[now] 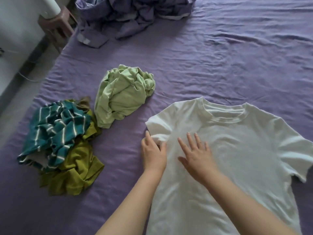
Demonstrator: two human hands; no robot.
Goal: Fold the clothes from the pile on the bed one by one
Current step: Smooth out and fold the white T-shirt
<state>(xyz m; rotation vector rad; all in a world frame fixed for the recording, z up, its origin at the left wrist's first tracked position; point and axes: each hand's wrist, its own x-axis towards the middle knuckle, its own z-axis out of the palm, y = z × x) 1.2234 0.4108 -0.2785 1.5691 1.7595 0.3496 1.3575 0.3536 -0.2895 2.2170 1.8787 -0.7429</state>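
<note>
Five garments lie on one purple bed sheet (220,56): one white T-shirt (237,150) spread flat, one crumpled light green garment (122,95), one teal garment with white stripes (57,131), one olive-green garment (76,170) under it, and a small tan piece of cloth (84,102) showing at that heap's far edge. One rumpled purple duvet (128,16) is bunched at the far end of the bed. Two bare hands are in view, one left hand (153,152) and one right hand (197,155), and one brown stool (57,26) stands beside the bed.
</note>
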